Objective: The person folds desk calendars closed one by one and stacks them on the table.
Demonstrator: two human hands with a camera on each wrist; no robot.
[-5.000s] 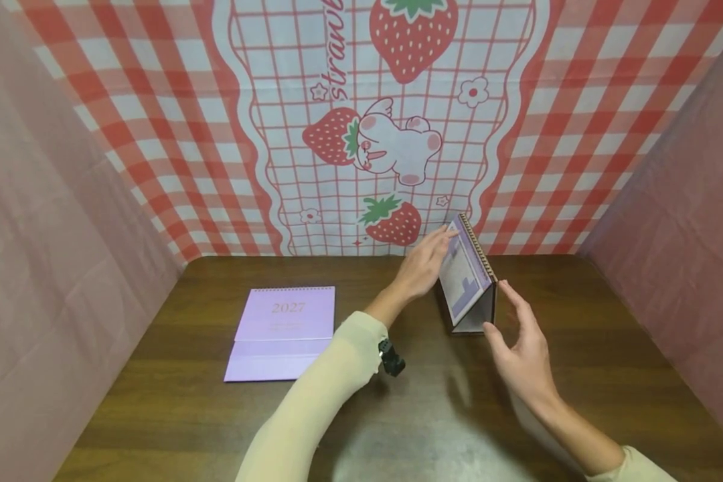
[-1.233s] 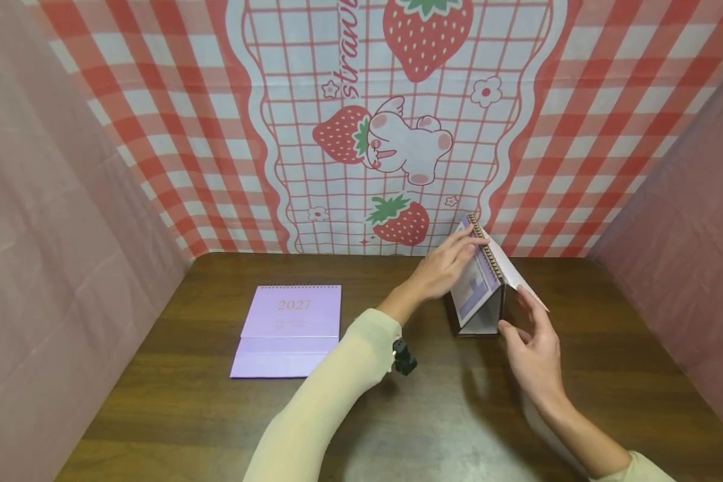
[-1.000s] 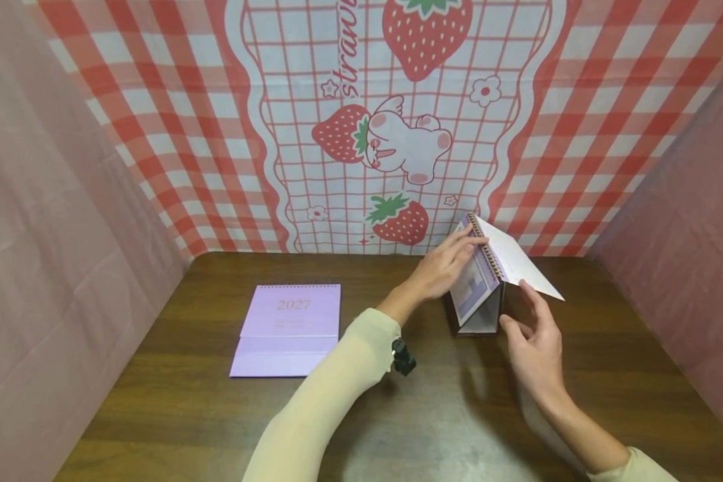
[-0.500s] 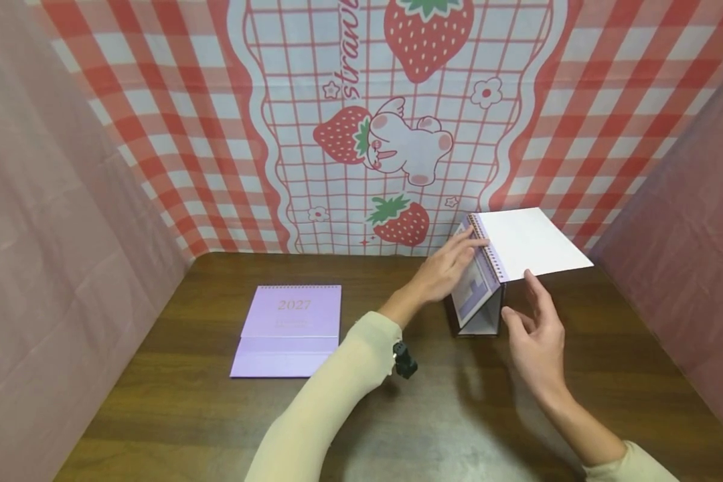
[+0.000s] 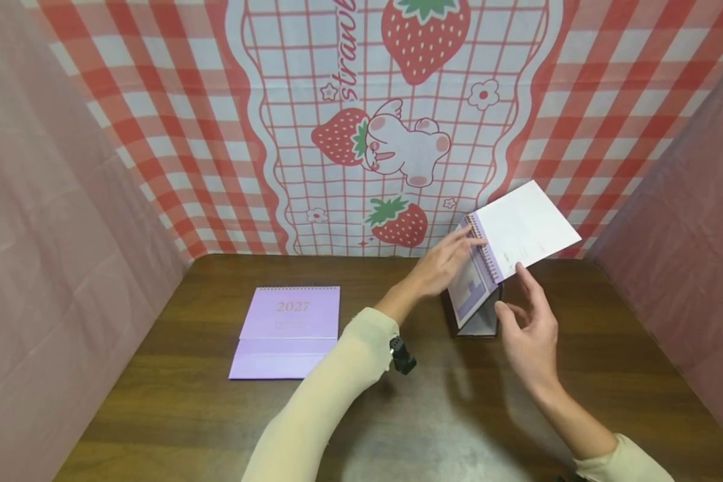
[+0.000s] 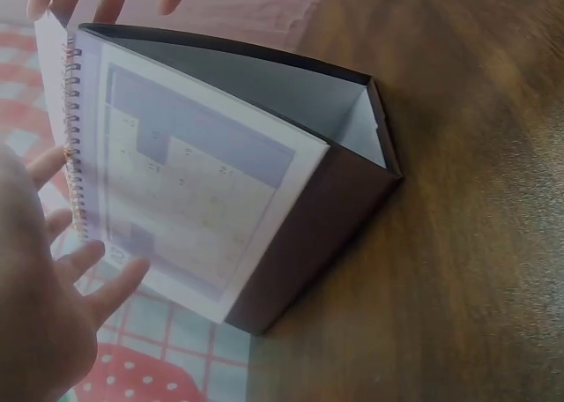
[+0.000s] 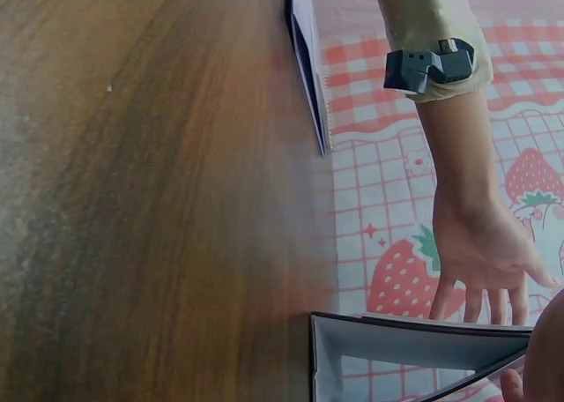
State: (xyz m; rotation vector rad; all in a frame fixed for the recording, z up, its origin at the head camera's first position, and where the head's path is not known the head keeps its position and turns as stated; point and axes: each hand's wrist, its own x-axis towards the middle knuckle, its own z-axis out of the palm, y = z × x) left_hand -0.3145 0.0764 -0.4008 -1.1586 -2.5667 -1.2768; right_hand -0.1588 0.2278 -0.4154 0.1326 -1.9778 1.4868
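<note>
A purple and white spiral desk calendar (image 5: 472, 291) stands like a tent on the right half of the table. One page (image 5: 527, 227), its blank white side toward me, slants up and out to the right from the coil. My left hand (image 5: 435, 269) lies along the coil with loosely spread fingers; the left wrist view shows them at the rings (image 6: 74, 129) and the front sheet. At the raised page's near corner is the index fingertip of my right hand (image 5: 531, 328), its thumb apart from the page. In the right wrist view the calendar's hollow base (image 7: 397, 340) shows.
A second calendar, a purple one marked 2027 (image 5: 289, 325), lies on the left of the brown wooden table (image 5: 410, 415). Behind stands a red checked strawberry cloth (image 5: 397, 154), with pink curtains (image 5: 687, 167) at the sides. A black device (image 5: 403, 356) sits on my left wrist.
The page has swung up from behind the calendar, through about level, to slant upward. My right hand has followed its edge slightly up and left. The left hand has moved onto the coil.
</note>
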